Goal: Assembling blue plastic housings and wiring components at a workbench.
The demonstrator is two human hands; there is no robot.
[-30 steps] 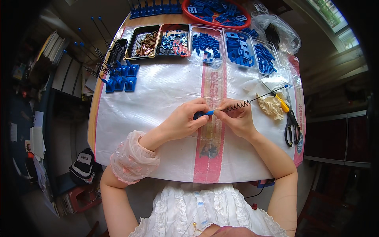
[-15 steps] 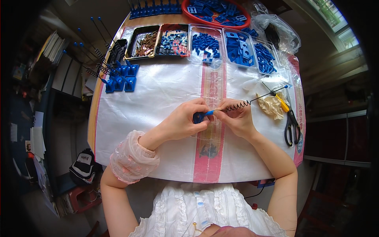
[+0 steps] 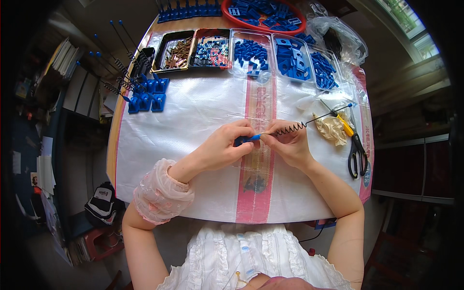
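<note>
A person's two bare hands meet at the middle of a bench [image 3: 112, 152] spread with a white plastic sheet [image 3: 183, 106]. The left hand [image 3: 227, 145] has its fingers closed around a small blue piece [image 3: 254, 138], partly hidden in the grip. The right hand [image 3: 290, 145] has thumb and forefinger pinched on the left end of a black spring [image 3: 293, 129], right where it meets the blue piece. The spring straightens into a thin rod slanting far and right to a blue tip. To the right lie crumpled paper [image 3: 330, 131] and black-handled scissors [image 3: 357, 162]. Far left stand blue bases [image 3: 147, 102] with similar springs. A row of trays with small parts lines the far side, before a red bowl [image 3: 233, 20].
</note>
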